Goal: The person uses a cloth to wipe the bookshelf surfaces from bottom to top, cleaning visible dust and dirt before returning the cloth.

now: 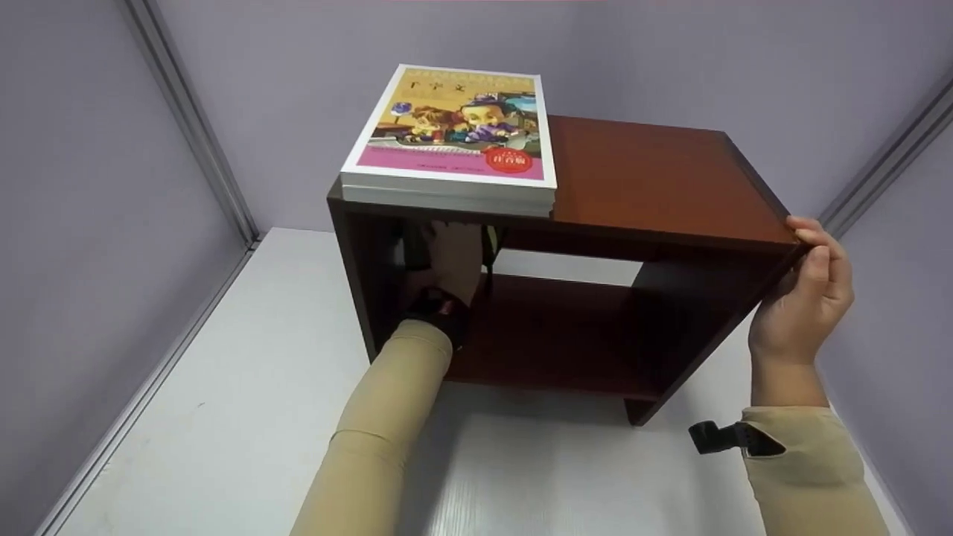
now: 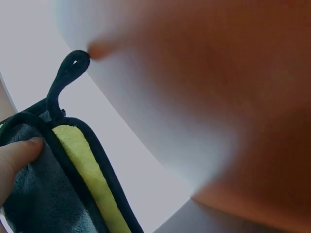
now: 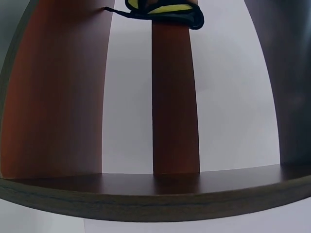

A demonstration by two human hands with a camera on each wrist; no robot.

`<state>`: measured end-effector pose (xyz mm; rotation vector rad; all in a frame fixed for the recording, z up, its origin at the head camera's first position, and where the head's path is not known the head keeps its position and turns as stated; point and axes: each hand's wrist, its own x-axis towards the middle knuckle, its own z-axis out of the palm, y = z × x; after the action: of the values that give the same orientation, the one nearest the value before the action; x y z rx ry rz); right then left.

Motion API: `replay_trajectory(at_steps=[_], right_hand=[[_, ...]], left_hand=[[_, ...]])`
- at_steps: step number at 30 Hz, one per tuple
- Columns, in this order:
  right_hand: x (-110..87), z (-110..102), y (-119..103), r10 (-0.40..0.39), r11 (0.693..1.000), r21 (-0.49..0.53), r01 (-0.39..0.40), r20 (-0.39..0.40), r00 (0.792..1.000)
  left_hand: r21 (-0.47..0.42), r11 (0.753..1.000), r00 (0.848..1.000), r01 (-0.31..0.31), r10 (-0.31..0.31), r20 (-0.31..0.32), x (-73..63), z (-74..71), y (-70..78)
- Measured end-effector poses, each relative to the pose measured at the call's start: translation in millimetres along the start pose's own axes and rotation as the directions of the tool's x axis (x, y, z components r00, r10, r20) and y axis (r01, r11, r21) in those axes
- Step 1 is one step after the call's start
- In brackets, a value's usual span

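Observation:
A small dark red-brown wooden shelf (image 1: 640, 171) with an open front stands on the white surface. My left hand (image 1: 456, 257) reaches inside its left part, under the top panel. That hand holds a folded cleaning cloth (image 2: 48, 189), dark grey on one side and yellow on the other, with dark trim. The thumb (image 2: 22, 158) presses on the grey side, and a hanging loop (image 2: 68, 73) sticks up from the cloth; the other fingers are hidden. At the shelf's upper right front corner, my right hand (image 1: 804, 305) grips the side panel's edge.
On the left of the shelf's top lies a stack of books (image 1: 454, 126) with a colourful cover, flush near the front edge. A back slat (image 3: 175, 97) crosses the open back. Grey-lilac walls (image 1: 633, 59) enclose the white surface (image 1: 186, 387) on several sides.

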<state>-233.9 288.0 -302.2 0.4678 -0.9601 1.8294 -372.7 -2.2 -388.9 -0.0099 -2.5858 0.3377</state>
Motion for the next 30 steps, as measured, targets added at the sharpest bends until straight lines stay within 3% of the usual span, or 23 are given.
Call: replay_trajectory(at_steps=[2,4,9,14,20,24,28,29,30], right_hand=[[0.7,0,-2,-0.008,1.000,0.006,0.008,-0.014,1.000],[0.4,1,-3,-0.012,1.000,0.012,0.012,-0.023,1.000],[-2.1,5,-4,-0.011,0.999,0.034,0.012,-0.032,0.999],[-4.3,9,-4,-0.007,0.999,0.044,0.008,-0.029,1.000],[-3.6,10,-4,-0.003,1.000,0.026,0.003,-0.003,1.000],[-3.7,5,-3,-0.005,1.000,0.029,0.005,-0.011,1.000],[-5.6,1,-2,-0.006,1.000,0.029,0.006,-0.024,1.000],[-6.2,0,-1,-0.004,1.000,0.026,0.005,-0.024,1.000],[-6.7,-1,-1,-0.001,1.000,0.024,0.001,-0.020,1.000]], left_hand=[[0.033,0.999,0.999,-0.030,0.030,0.017,-0.1,-5.2,9.9],[0.007,1.000,1.000,-0.028,0.028,0.003,-0.2,-7.7,23.1],[-0.192,0.981,0.994,0.022,-0.042,-0.101,1.6,-13.5,62.2],[-0.273,0.962,0.995,-0.008,-0.019,-0.096,-1.9,-23.8,92.7],[-0.370,0.929,0.986,-0.026,-0.037,-0.161,-4.1,-38.3,116.6],[-0.322,0.938,0.987,-0.131,0.095,-0.126,-7.3,-48.4,136.9],[-0.288,0.909,0.951,-0.302,0.264,-0.162,-12.4,-54.5,156.7],[-0.289,0.897,0.941,-0.333,0.297,-0.162,-13.5,-55.9,160.2],[-0.316,0.889,0.942,-0.333,0.297,-0.157,-14.0,-56.6,163.7]])
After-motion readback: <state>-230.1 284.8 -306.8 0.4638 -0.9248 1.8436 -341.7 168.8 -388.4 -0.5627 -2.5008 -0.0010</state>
